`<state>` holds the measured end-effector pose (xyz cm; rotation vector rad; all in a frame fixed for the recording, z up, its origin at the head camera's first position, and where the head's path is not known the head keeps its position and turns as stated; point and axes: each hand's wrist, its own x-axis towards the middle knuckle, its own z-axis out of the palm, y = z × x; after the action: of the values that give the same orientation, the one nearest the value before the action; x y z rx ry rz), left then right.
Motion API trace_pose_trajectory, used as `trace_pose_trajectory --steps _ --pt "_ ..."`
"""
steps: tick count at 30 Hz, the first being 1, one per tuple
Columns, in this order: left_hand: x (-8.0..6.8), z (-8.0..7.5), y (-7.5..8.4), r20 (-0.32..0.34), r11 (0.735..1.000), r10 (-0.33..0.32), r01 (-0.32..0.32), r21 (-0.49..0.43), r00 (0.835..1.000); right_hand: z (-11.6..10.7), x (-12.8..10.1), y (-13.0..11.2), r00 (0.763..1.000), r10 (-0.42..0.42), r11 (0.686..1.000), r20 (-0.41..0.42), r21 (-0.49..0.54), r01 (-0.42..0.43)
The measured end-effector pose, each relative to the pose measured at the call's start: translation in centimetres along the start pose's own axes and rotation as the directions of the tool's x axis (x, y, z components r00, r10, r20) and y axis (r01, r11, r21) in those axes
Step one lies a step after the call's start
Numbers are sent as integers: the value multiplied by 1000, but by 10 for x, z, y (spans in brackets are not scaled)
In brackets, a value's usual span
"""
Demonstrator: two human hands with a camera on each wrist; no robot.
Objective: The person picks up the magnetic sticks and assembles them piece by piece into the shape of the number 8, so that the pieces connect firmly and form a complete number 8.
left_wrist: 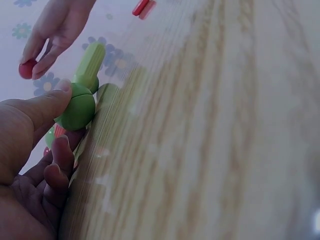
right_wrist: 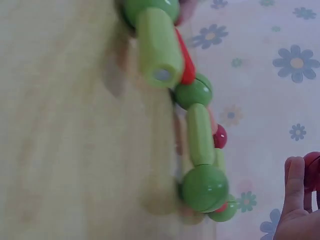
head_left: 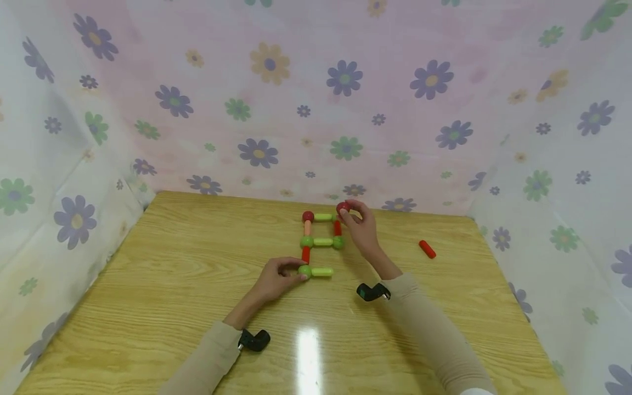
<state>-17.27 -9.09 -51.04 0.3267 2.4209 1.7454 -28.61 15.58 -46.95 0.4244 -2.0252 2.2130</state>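
Note:
A flat frame of balls and magnetic sticks lies on the table. My left hand (head_left: 276,278) pinches its nearest green ball (left_wrist: 80,106) between thumb and fingers. From that ball a yellow-green stick (head_left: 323,272) points right, its free end showing a silvery disc (right_wrist: 161,74). A red stick (head_left: 305,255) runs from it to a middle green ball (head_left: 306,242). Beyond, sticks and balls make a square, with a dark red ball (head_left: 308,216) at its far left corner. My right hand (head_left: 362,227) pinches a loose red ball (head_left: 343,208) beside the far right corner, partly covering the corner's green ball (right_wrist: 223,212).
A loose red stick (head_left: 427,249) lies on the wooden table (head_left: 197,241), right of my right hand. Flowered cloth (head_left: 306,99) hangs behind the table and along both sides. Each wrist wears a black camera (head_left: 254,340).

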Motion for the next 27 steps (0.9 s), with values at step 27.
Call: trace_pose_trajectory --steps 27 --pt "1 1 -4 -4 1000 20 -20 -10 1000 -26 -98 1 919 338 915 204 -302 -269"
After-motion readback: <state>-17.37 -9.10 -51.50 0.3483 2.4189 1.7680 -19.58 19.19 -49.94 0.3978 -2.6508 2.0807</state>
